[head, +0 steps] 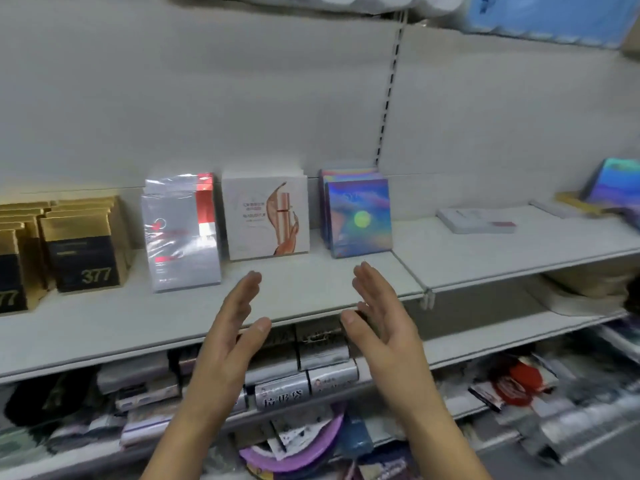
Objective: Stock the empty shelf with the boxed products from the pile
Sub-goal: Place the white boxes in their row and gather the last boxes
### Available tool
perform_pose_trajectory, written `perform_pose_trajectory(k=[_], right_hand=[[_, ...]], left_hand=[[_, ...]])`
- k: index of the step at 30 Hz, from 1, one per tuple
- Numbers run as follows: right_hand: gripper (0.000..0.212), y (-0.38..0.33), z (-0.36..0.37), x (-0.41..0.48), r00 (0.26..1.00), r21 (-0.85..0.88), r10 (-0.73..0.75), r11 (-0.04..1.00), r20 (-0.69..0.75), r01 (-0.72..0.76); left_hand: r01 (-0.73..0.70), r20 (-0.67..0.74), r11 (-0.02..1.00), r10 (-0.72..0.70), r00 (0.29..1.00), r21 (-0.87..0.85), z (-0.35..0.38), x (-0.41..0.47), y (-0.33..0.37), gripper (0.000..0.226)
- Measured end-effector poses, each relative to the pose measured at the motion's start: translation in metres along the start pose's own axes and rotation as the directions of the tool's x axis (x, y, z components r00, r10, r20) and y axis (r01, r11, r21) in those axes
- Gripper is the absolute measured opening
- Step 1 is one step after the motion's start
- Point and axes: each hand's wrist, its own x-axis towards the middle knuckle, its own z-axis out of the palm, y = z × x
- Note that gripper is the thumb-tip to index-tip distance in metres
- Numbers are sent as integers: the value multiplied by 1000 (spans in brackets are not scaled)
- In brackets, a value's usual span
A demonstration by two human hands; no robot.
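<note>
On the grey shelf (104, 327) stand rows of boxes: gold and black "377" boxes (83, 247) at the left, then silver and red boxes (181, 233), white boxes (266, 218) and iridescent blue boxes (358, 216). My left hand (232, 327) and my right hand (384, 317) are raised in front of the shelf edge, palms facing each other, fingers straight, holding nothing. Further right, a flat white box (476, 220) lies on the shelf, and a small pile with an iridescent box (613, 183) sits at the far right.
The lower shelves (502, 344) are crowded with packaged goods, silver packs (280, 393) and a purple item (294, 455). A slotted upright (389, 88) divides the back panel. Blue and white packs (547, 15) sit on the shelf above. Bare shelf lies between the iridescent boxes and the flat white box.
</note>
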Motion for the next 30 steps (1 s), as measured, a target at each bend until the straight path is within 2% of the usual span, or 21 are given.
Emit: perform_pose_trajectory(k=[4, 8, 10, 12, 19, 24, 30], right_hand=[[61, -4, -60, -30, 993, -38, 8, 999, -120, -12], [64, -6, -132, -49, 978, -66, 12, 998, -208, -26], [65, -4, -174, -56, 971, -88, 6, 996, -237, -27], [66, 1, -222, -61, 966, -107, 5, 994, -260, -33], [63, 16, -417, -66, 949, -112, 72, 987, -308, -112], [63, 19, -518, -45, 939, -128, 68, 985, -336, -117], [59, 54, -584, 18, 948, -126, 77, 985, -310, -122]], left_hand=[[-16, 104, 996, 25, 994, -92, 61, -10, 1, 69], [-11, 197, 990, 38, 980, -138, 138, -10, 13, 60], [-29, 235, 989, 63, 970, -147, 181, -9, 18, 66], [-39, 260, 987, 80, 962, -158, 231, -6, 20, 73], [10, 353, 988, 46, 934, -156, 429, 1, 39, 73], [7, 369, 995, 32, 929, -103, 525, 21, 62, 72], [26, 311, 999, -14, 950, -33, 584, 82, 49, 67]])
